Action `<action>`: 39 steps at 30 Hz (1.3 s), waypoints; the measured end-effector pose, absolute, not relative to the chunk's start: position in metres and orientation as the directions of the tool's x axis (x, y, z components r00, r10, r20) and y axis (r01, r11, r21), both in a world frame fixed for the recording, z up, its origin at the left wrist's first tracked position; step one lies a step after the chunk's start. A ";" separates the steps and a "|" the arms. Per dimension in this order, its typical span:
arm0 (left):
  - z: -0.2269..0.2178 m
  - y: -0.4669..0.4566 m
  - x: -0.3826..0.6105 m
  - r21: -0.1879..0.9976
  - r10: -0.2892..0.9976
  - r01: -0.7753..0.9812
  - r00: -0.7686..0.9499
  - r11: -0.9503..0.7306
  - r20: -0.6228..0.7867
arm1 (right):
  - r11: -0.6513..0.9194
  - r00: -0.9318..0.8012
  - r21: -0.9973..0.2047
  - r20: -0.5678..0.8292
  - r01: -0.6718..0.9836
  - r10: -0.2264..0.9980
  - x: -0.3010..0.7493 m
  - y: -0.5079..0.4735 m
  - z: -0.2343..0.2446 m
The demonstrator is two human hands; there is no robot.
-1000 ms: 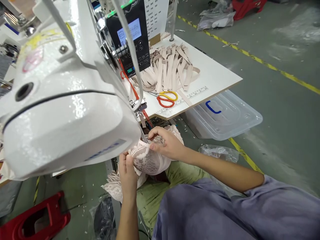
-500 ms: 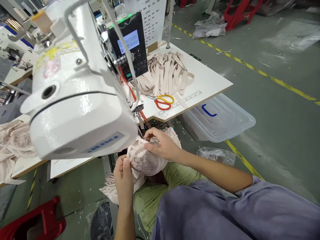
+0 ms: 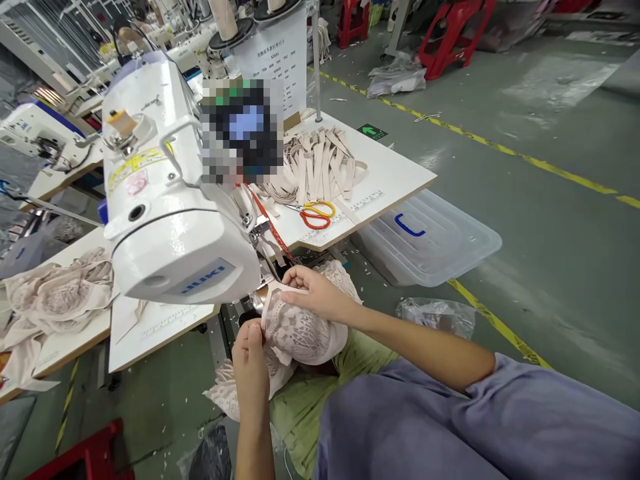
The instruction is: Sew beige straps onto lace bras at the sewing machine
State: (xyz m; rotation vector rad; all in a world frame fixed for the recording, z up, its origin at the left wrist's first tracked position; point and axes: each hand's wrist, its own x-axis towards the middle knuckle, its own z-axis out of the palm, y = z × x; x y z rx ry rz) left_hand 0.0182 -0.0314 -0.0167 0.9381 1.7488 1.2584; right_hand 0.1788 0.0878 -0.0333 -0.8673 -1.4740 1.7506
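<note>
A pale pink lace bra (image 3: 303, 330) hangs over my lap, in front of a white sewing machine (image 3: 175, 233). My left hand (image 3: 251, 350) pinches the bra's edge on the near left side. On the upper edge, close to the needle area, the fingers of my right hand (image 3: 315, 291) are closed on the fabric and a narrow strap-like band. The machine head hides part of the stitching area. Just beyond my right hand, a red cord or ribbon (image 3: 275, 233) runs down past the table edge.
Scissors (image 3: 317, 215) with red and yellow handles lie on the white table (image 3: 395, 175) beside a heap of beige straps (image 3: 320, 167). A lidded clear plastic box (image 3: 450, 233) stands below at right. More lace pieces (image 3: 60, 293) lie at left. Red stools (image 3: 453, 40) stand behind.
The view has shifted back, so more of the machine shows. Both hands keep hold of the bra, and its upper edge with the band now shows more plainly, drawn out between them.
</note>
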 end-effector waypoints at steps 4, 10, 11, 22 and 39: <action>-0.019 -0.042 0.027 0.950 0.923 -0.069 -0.226 0.305 -0.313 | -0.235 -0.644 -0.965 -0.105 -0.120 0.758 0.204 0.070 -0.033; -0.022 -0.036 0.044 0.805 0.867 -0.361 0.019 0.470 -0.497 | -0.262 -0.751 -0.963 -0.131 -0.057 0.647 0.222 0.039 -0.026; -0.018 -0.034 0.046 0.784 0.868 -0.400 0.061 0.474 -0.494 | -0.222 -0.768 -0.974 -0.115 -0.037 0.630 0.223 0.036 -0.027; 0.088 -0.072 -0.094 0.777 0.749 -0.588 -0.614 -0.223 -0.250 | 0.604 -0.919 -0.757 0.012 0.250 0.395 0.263 0.044 -0.096; -0.004 -0.092 -0.138 0.929 0.692 -0.365 -0.656 0.056 -0.300 | -0.064 -0.151 -0.982 -0.092 0.177 0.984 0.251 0.021 -0.102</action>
